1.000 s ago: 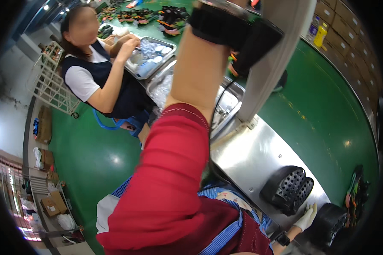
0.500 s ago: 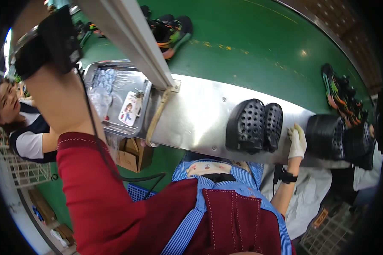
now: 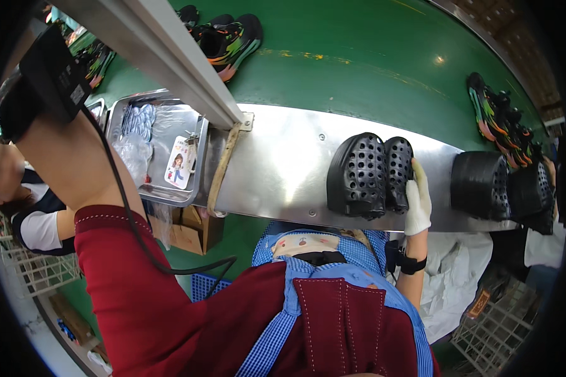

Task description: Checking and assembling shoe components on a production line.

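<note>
A pair of black, shoe-shaped pieces (image 3: 366,173) with rows of round holes stands on the metal ledge in front of me. My right hand (image 3: 417,200), in a white glove with bare fingertips, rests against the right side of the pair, its fingers stretched out along it. Up at the far left reaches my left arm (image 3: 75,163). A black box-like device (image 3: 51,75) with a cable is on that wrist and hides the hand and its fingers. Further right on the ledge sits a second black perforated pair (image 3: 481,185).
A steel tray (image 3: 192,195) at the left holds plastic bags and a picture card. A slanted metal post (image 3: 170,56) rises beside it. Multicoloured sneakers (image 3: 229,47) lie on the green surface (image 3: 346,38) beyond. A person (image 3: 41,220) is at the left; a cardboard box (image 3: 192,232) stands below.
My right hand has moved left from the gap between the pairs to touch the nearer perforated pair. The left arm stays raised. The whole view has shifted slightly.
</note>
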